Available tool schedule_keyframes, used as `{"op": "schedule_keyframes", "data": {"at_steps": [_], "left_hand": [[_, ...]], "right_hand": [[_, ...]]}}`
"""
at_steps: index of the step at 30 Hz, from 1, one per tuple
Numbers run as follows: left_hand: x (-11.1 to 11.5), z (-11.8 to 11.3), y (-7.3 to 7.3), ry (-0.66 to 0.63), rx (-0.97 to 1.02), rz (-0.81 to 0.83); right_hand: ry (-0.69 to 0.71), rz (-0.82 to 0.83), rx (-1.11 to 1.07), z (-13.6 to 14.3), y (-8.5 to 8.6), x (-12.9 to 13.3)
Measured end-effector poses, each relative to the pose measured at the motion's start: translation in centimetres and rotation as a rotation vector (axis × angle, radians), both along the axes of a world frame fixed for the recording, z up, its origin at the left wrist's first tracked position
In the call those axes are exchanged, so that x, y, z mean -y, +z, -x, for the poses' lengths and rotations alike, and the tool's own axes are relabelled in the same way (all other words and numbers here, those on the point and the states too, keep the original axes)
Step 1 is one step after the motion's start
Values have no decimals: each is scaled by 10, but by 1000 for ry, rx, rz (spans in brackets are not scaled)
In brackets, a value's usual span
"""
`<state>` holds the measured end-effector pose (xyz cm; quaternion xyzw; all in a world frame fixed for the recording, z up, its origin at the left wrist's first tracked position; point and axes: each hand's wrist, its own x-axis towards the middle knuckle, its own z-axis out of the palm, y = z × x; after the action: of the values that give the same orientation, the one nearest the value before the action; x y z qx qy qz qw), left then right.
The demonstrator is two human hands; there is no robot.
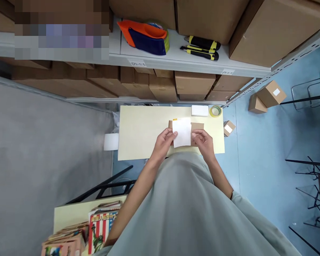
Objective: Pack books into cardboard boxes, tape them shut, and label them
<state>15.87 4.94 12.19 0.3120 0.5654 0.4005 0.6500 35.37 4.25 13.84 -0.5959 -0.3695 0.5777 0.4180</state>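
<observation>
My left hand pinches the left edge of a white sheet, which has a small orange-yellow mark at its top left. My right hand is closed in a pinch just beside the sheet's right edge; whatever may be between its fingertips is too small to make out. Under the sheet and both hands lies a flat-looking brown cardboard piece or box, mostly covered. These rest over a pale yellow table.
A white stack or box and a tape roll stand at the table's back right. Above, a shelf carries cartons, an orange-and-blue tape dispenser and utility knives. Magazines lie lower left; small boxes sit on the floor.
</observation>
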Motion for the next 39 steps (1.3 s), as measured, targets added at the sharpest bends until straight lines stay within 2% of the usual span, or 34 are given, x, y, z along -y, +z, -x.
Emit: {"op": "schedule_keyframes", "data": {"at_steps": [4, 8, 13, 19, 26, 31, 35, 39], "left_hand": [[4, -5, 7, -3, 167, 78], [8, -9, 10, -6, 215, 93], [12, -12, 9, 34, 133, 41], [16, -9, -1, 56, -47, -24], [16, -5, -10, 88, -122, -38], [15, -2, -13, 62, -86, -41], [15, 0, -18, 44, -100, -24], [17, 2, -26, 43, -19, 11]], "right_hand": [[-29, 56, 44, -9, -11, 2], [-16, 81, 11, -14, -12, 5], [-11, 43, 41, -17, -7, 9], [13, 26, 71, -20, -7, 12], [-4, 37, 63, -16, -11, 16], [9, 16, 101, -10, -12, 20], [87, -158, 310, -1, -9, 28], [344, -484, 647, 8, -17, 41]]}}
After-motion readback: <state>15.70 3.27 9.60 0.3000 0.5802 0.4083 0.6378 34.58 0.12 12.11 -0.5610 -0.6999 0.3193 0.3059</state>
